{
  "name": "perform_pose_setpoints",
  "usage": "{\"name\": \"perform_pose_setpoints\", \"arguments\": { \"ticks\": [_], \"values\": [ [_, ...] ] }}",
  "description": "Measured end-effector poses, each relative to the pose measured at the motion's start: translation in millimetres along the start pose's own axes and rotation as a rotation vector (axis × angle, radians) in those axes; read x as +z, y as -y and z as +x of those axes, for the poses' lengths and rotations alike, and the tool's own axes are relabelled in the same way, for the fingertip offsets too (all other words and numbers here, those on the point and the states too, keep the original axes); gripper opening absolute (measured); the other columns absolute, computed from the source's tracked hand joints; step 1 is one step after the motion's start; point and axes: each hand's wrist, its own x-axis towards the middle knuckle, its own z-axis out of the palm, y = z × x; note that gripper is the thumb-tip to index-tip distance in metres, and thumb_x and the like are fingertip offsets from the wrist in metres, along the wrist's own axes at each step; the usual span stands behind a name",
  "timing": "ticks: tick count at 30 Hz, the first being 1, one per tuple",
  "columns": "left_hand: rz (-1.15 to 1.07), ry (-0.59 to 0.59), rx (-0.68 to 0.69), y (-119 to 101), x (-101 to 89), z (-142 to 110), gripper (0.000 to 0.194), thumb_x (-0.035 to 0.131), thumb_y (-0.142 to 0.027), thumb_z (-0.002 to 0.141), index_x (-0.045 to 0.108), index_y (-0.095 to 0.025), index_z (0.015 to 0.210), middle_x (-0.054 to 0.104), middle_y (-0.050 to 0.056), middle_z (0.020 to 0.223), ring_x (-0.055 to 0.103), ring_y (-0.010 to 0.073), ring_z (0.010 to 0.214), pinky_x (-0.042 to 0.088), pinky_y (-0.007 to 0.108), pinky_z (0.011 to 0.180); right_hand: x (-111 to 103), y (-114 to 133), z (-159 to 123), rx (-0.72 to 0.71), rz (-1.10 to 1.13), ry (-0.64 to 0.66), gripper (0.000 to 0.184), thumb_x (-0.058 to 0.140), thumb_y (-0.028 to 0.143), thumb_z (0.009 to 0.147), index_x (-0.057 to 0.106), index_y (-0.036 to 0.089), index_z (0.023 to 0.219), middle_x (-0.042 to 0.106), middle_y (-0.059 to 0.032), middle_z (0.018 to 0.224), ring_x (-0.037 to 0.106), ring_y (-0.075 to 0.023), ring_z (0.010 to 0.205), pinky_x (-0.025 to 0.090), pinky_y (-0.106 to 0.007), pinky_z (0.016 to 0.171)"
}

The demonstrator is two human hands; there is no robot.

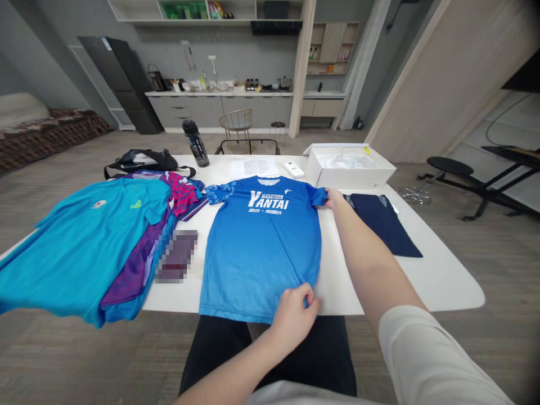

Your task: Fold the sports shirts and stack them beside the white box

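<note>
A blue T-shirt with white "Marathon Yantai" lettering lies spread, front up, on the white table, its hem at the near edge. My left hand pinches the shirt's lower right corner. Further off, my right hand is closed on the end of the shirt's right sleeve, the arm stretched forward. To the right lies a folded navy garment, beyond my right forearm. On the left, a pile of shirts has a turquoise shirt on top, with purple and pink fabric beneath.
A pixelated dark rectangular object lies between pile and blue shirt. Along the back stand a black bag, a dark bottle, papers, a small white device and an open white box. Chairs stand beyond the table.
</note>
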Motion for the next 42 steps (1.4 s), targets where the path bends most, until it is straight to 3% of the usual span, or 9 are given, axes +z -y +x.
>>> {"name": "perform_pose_setpoints", "arguments": {
  "ticks": [4,11,15,17,22,26,31,36,42],
  "values": [
    [-0.189,-0.099,-0.045,2.1,-21.8,0.3,0.022,0.054,-0.027,0.094,0.065,-0.023,0.112,0.054,-0.003,0.071,0.052,0.0156,0.072,0.038,0.026,0.069,15.8,8.8,7.8,-0.003,0.042,-0.006,0.008,0.063,0.016,0.088,0.058,0.020,0.083,0.059,0.0048,0.066,0.058,-0.0112,0.057,0.052,-0.021,0.054],
    [-0.525,-0.374,-0.159,11.0,-85.2,-11.9,0.027,0.058,-0.045,0.094,0.069,-0.020,0.097,0.066,0.004,0.096,0.059,0.0182,0.090,0.047,0.025,0.080,121.7,48.6,14.4,-0.225,0.106,0.259,0.017,0.058,0.035,0.099,0.061,0.020,0.092,0.062,0.0031,0.073,0.059,-0.0106,0.063,0.049,-0.020,0.058],
    [-0.529,-0.250,-0.368,51.4,-94.3,-17.4,0.036,0.058,-0.052,0.088,0.069,-0.019,0.097,0.053,-0.002,0.066,0.051,0.0147,0.055,0.044,0.024,0.052,188.7,32.4,1.8,-0.425,-0.313,0.399,0.033,0.049,0.043,0.102,0.068,0.017,0.108,0.073,-0.0066,0.101,0.068,-0.0187,0.094,0.055,-0.031,0.087],
    [-0.383,-0.197,-0.380,68.8,-93.2,-22.3,0.034,0.059,-0.049,0.087,0.071,-0.020,0.099,0.044,-0.005,0.055,0.045,0.0146,0.048,0.040,0.025,0.048,203.8,4.8,-8.5,-0.516,-0.589,0.493,0.044,0.045,0.047,0.104,0.066,0.016,0.126,0.068,-0.0114,0.129,0.061,-0.0227,0.122,0.045,-0.035,0.108],
    [0.053,-0.188,-0.256,68.5,-97.8,-38.2,0.031,0.046,-0.031,0.097,0.072,-0.024,0.112,0.064,0.002,0.068,0.061,0.0200,0.061,0.044,0.029,0.065,182.5,-63.2,-41.1,-0.578,-1.063,0.556,0.056,0.039,0.048,0.105,0.047,0.020,0.152,0.038,-0.0121,0.162,0.030,-0.0302,0.151,0.014,-0.058,0.123],
    [0.388,-0.078,-0.307,56.1,-103.8,-43.4,0.036,0.041,-0.021,0.098,0.067,-0.026,0.123,0.073,0.007,0.082,0.071,0.0251,0.077,0.045,0.030,0.072,144.8,-81.8,-74.9,-0.647,-1.314,0.460,0.061,0.038,0.056,0.103,0.041,0.026,0.156,0.026,-0.0099,0.167,0.018,-0.0353,0.154,0.003,-0.075,0.116],
    [0.660,-0.076,-0.319,59.5,-101.4,-48.9,0.040,0.039,-0.028,0.103,0.055,-0.024,0.139,0.074,0.011,0.088,0.072,0.0297,0.082,0.047,0.033,0.071,110.6,-96.5,-125.6,-0.642,-1.383,0.403,0.062,0.041,0.059,0.101,0.043,0.028,0.155,0.025,-0.0116,0.168,0.018,-0.0375,0.153,0.006,-0.077,0.114],
    [0.727,-0.283,-0.149,64.5,-111.2,-58.2,0.038,0.040,-0.037,0.104,0.056,-0.022,0.136,0.068,0.012,0.116,0.067,0.0268,0.102,0.046,0.035,0.085,96.4,-106.2,-170.6,-0.699,-1.369,0.377,0.047,0.043,0.043,0.102,0.054,0.027,0.146,0.033,-0.0115,0.164,0.022,-0.0364,0.152,0.010,-0.078,0.114],
    [1.009,-0.511,-0.321,86.9,-146.1,-66.8,0.051,0.039,-0.039,0.103,0.047,-0.008,0.142,0.063,0.020,0.119,0.058,0.0334,0.106,0.042,0.043,0.086,135.7,-93.5,-188.1,-0.754,-1.133,0.353,0.033,0.052,0.028,0.095,0.069,0.020,0.122,0.060,-0.0138,0.140,0.051,-0.0291,0.132,0.037,-0.048,0.114]
  ]
}}
